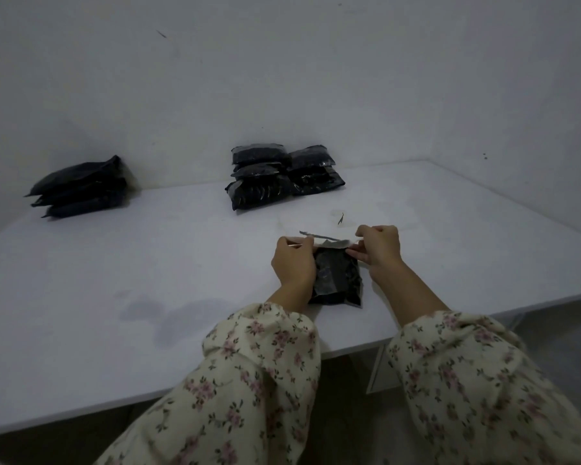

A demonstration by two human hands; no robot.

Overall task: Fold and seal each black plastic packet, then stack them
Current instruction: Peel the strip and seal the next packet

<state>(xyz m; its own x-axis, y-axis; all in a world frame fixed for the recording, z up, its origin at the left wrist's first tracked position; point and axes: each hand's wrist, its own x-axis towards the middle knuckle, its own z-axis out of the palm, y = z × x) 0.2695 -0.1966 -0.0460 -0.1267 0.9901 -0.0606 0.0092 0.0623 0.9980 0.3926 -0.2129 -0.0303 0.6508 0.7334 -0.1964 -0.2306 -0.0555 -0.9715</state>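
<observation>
Black plastic, glossy and crinkled: a small rectangular black plastic packet (337, 276) lies flat on a white table (114, 263), close to the table's near edge, between a person's two hands. At the far end of the packet, its pale grey flap (329, 244) is raised. The left hand (294, 260) pinches the flap's left end with curled fingers, and the right hand (379, 250) pinches its right end the same way. A thin grey strip (319, 235) stands just beyond the flap. It may be a peel-off liner, but that is too small to tell. Both wrists wear cream floral sleeves (259, 364).

Beyond the packet and a little to its left, against the wall, sits a double stack of black packets (282, 176). Far to the packet's left and behind it lies a smaller pile of dark packets (78, 191).

The step in hand looks like folding and sealing. Next, the flap likely needs to be drawn evenly down over the packet's body and pressed flat along its whole width. The packet can then join one of the stacks.
</observation>
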